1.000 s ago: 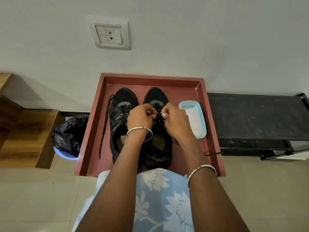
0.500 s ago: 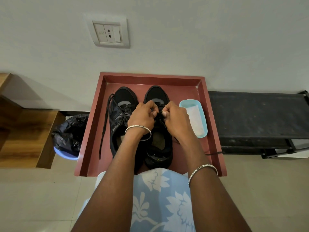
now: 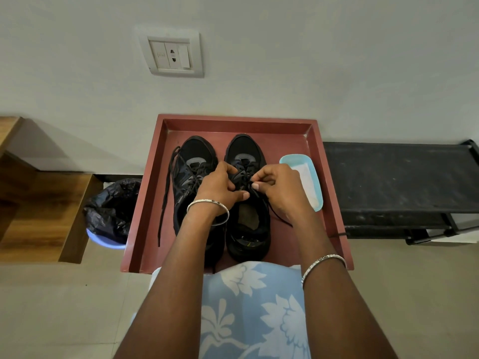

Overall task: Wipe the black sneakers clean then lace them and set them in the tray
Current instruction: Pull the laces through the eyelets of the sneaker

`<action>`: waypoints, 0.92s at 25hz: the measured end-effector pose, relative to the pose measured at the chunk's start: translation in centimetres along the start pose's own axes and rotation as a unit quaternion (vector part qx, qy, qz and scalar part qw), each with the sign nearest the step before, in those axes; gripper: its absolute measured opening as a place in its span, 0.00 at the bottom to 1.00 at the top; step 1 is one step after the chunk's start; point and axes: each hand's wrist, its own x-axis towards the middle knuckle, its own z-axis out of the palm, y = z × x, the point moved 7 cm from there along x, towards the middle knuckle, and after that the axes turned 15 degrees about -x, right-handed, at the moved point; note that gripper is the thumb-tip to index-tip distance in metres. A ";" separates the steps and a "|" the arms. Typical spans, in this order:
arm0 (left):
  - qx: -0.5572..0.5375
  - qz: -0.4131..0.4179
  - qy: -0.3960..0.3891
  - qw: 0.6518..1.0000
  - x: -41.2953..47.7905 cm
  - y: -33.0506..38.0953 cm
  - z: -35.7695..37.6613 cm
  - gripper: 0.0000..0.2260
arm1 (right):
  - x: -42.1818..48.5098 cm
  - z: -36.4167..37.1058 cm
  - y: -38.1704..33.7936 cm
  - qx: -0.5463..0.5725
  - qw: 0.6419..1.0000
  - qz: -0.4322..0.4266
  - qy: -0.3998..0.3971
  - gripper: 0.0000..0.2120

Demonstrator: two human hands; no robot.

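Two black sneakers stand side by side, toes to the wall, in a dark red tray (image 3: 334,193). The left sneaker (image 3: 195,159) has its lace hanging loose down its left side. Over the tongue of the right sneaker (image 3: 246,151) my left hand (image 3: 220,187) and my right hand (image 3: 281,189) each pinch the black lace (image 3: 281,220), fingertips close together. One lace end trails across the tray's floor to its right rim. The hands hide the upper eyelets.
A light blue dish (image 3: 315,193) with a white wipe lies in the tray right of the sneakers. A black low rack (image 3: 394,182) stands right of the tray. A bin with a black bag (image 3: 111,211) and wooden steps (image 3: 39,203) are to the left.
Both hands stayed at the right sneaker's lace. The fingertips have drawn slightly apart and the right hand has shifted a little to the right.
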 end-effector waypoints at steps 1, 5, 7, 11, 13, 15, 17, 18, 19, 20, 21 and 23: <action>-0.005 -0.003 0.002 1.000 0.0 -0.1 -0.1 0.28 | 0.0 0.0 -0.3 -0.012 1.000 -0.004 0.004 0.04; -0.024 -0.017 0.021 0.999 0.2 -0.3 -0.3 0.31 | -0.4 0.1 -1.5 -0.058 0.998 -0.040 -0.002 0.05; -0.028 -0.017 0.040 0.999 0.3 -0.2 -0.4 0.32 | -0.6 0.1 -1.4 0.001 0.999 -0.040 -0.012 0.05; -0.028 -0.023 0.048 0.998 0.5 -0.2 -0.6 0.32 | -0.1 -0.1 0.2 0.100 0.995 0.000 -0.007 0.05; -0.029 -0.025 0.051 0.998 0.4 -0.2 -0.5 0.32 | 0.1 0.0 0.7 0.101 0.995 0.013 -0.012 0.08; -0.031 -0.030 0.053 0.998 0.5 -0.2 -0.5 0.33 | 0.3 0.0 0.8 0.064 0.998 0.008 -0.003 0.07; -0.029 -0.036 0.051 0.998 0.5 -0.2 -0.5 0.33 | 0.4 -0.1 0.4 0.028 0.999 -0.007 0.014 0.03; -0.027 -0.037 0.050 0.998 0.5 -0.1 -0.5 0.34 | 0.4 -0.1 0.1 0.012 1.000 -0.015 0.019 0.01; -0.025 -0.038 0.050 0.998 0.5 -0.1 -0.5 0.34 | 0.3 0.0 -0.2 0.000 0.999 -0.021 0.024 0.00; -0.020 -0.039 0.050 0.998 0.5 0.0 -0.5 0.34 | 0.3 0.0 -0.5 -0.009 0.999 -0.026 0.028 0.01; -0.009 -0.040 0.051 0.998 0.4 0.1 -0.5 0.34 | 0.3 0.0 -0.7 -0.016 0.999 -0.032 0.033 0.02; 0.014 -0.042 0.051 0.998 0.4 0.2 -0.3 0.33 | 0.3 -0.2 -1.0 -0.029 0.998 -0.035 0.042 0.02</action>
